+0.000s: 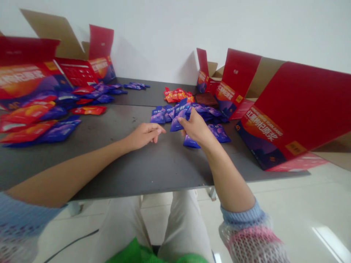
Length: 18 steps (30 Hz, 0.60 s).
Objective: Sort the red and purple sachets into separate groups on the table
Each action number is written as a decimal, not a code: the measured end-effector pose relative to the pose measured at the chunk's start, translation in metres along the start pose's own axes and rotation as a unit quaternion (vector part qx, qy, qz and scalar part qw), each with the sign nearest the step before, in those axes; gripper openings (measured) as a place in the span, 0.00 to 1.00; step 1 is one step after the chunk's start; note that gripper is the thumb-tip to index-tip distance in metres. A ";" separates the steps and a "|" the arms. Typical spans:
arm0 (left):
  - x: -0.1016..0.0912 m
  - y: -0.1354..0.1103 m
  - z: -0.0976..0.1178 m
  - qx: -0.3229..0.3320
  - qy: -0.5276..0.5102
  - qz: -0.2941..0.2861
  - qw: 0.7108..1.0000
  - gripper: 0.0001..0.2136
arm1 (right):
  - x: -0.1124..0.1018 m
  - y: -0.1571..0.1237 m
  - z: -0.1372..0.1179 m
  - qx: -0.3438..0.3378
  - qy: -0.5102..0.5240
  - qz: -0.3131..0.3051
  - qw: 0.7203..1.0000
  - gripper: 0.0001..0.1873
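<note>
My right hand is closed on a purple pouch, pinched between thumb and fingers and held above the table. Under and around this hand lie more purple pouches, some in a row and others in a heap to the right. My left hand hovers just left of the held pouch, apart from it. Its fingers are loosely bent, the index finger pointing right, and nothing shows in it. Behind the purple pouches sits a small group of red-orange pouches.
Open red cartons stand along the right side of the grey table, and another open carton is at the left. Mixed red and purple pouches pile up before the left carton. A white wall rises behind.
</note>
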State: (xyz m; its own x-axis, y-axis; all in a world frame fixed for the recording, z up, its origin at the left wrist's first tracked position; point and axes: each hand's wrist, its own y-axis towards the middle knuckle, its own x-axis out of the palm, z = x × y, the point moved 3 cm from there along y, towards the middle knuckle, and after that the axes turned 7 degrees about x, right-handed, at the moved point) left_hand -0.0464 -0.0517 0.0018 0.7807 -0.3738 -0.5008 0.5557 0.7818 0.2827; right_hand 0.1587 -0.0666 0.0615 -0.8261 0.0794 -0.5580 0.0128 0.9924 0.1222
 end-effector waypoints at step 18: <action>0.012 -0.003 0.012 0.180 0.303 -0.043 0.935 0.14 | -0.044 -0.028 0.034 0.128 -0.035 -0.050 0.990 0.23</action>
State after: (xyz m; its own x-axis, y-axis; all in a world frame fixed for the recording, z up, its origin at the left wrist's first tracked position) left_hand -0.0350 -0.0645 0.0047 0.4847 0.0086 -0.8746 0.7537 0.5032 0.4227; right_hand 0.2144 -0.0950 0.0546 -0.7894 -0.0234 -0.6135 0.0822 0.9862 -0.1434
